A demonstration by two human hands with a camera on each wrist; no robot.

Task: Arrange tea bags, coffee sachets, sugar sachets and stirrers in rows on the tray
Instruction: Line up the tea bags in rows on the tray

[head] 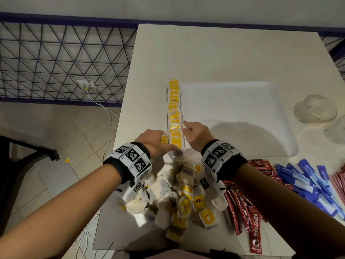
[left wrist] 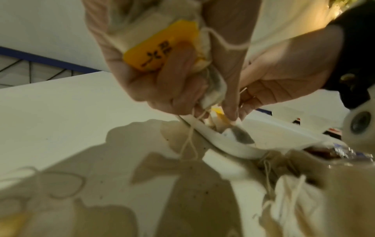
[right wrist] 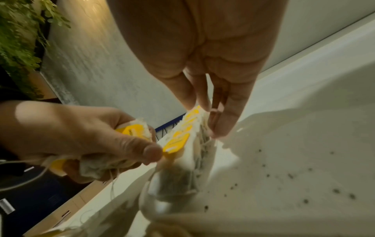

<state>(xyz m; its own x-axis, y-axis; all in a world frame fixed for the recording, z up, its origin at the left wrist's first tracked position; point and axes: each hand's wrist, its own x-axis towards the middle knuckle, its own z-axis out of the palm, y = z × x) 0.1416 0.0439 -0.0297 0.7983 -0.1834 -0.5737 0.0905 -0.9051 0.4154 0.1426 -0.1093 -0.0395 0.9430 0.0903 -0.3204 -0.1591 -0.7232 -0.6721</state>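
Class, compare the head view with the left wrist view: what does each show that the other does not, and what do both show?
Head only: the full row of tea bags along the tray's left edge, blue sachets, two glasses.
Left wrist only: tea bags bunched inside the left hand.
Both: the white tray, the right hand, loose tea bags on the table.

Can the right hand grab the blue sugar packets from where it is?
Probably yes. The right hand is open and holds nothing, with its straight fingers beside the tea bag row. The blue sugar packets lie uncovered on its own side, nothing between.
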